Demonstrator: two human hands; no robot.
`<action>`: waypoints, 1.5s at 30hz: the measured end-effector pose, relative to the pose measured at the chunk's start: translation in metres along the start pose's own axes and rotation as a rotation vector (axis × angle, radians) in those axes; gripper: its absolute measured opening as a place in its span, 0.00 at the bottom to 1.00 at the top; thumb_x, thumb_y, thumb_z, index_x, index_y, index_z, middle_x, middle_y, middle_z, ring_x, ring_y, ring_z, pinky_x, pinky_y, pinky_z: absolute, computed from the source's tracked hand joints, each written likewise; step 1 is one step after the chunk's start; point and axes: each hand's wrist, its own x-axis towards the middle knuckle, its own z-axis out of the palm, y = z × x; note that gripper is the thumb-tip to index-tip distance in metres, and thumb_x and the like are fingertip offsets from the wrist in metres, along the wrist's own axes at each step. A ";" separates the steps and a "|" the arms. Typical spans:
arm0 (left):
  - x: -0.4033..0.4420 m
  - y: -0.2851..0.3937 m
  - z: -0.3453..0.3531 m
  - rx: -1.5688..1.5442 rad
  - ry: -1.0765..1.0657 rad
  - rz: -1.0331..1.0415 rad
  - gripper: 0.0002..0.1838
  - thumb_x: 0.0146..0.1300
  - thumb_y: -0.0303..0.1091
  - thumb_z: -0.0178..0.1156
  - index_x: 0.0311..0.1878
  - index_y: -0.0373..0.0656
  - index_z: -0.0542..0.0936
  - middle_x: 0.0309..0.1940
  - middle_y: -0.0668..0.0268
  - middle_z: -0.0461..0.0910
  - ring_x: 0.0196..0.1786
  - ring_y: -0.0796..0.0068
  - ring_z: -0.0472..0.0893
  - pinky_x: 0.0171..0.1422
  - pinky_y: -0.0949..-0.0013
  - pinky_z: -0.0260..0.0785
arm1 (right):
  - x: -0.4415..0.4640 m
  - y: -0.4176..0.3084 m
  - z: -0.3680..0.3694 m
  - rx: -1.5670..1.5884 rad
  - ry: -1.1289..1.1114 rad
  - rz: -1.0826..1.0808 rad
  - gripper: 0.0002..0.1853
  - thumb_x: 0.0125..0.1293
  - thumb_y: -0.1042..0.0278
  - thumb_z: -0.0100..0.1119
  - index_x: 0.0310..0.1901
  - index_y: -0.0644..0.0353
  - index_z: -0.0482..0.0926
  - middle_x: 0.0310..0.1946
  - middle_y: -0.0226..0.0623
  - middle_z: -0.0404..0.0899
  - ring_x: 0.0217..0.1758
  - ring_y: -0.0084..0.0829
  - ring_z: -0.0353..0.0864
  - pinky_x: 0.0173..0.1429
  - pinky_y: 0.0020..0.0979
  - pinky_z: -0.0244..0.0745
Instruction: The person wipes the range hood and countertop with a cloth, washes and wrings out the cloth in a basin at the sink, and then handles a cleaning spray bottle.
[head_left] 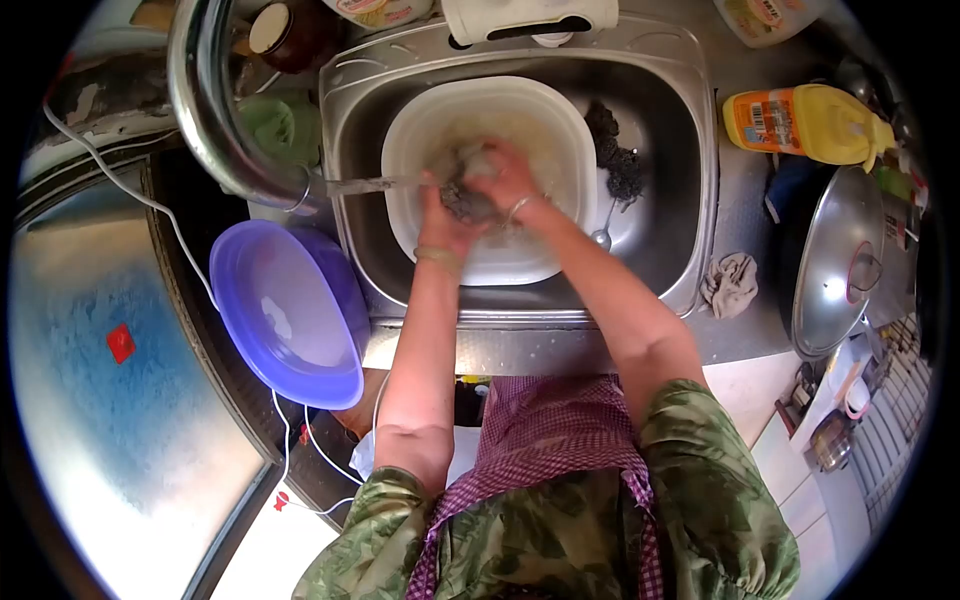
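A white basin [400, 215] with cloudy water stands in the steel sink. My left hand [447, 222] and my right hand [510, 182] are together inside it, blurred by motion. Both close around a wet, grey, soft-looking lump [463, 203]; its kind is hard to make out, since my fingers cover part of it. Water streams sideways in the picture from the curved faucet [240, 165] toward my left hand. To the right of the basin, dark scouring pads [625, 175] and a metal spoon [602, 238] lie in the sink.
A purple basin [225, 265] sits left of the sink [690, 200]. On the right counter are a crumpled rag [731, 284], a yellow bottle [830, 122] and a metal lid [835, 260]. A green container [280, 130] stands behind the faucet; a white cable hangs at the left.
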 end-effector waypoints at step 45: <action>-0.161 0.048 0.118 0.066 -0.143 0.538 0.27 0.53 0.16 0.54 0.60 0.36 0.72 0.57 0.54 0.76 0.60 0.59 0.76 0.67 0.59 0.67 | -0.007 0.029 -0.013 0.121 -0.224 -0.304 0.50 0.41 0.65 0.75 0.70 0.55 0.63 0.69 0.53 0.62 0.73 0.49 0.62 0.75 0.40 0.58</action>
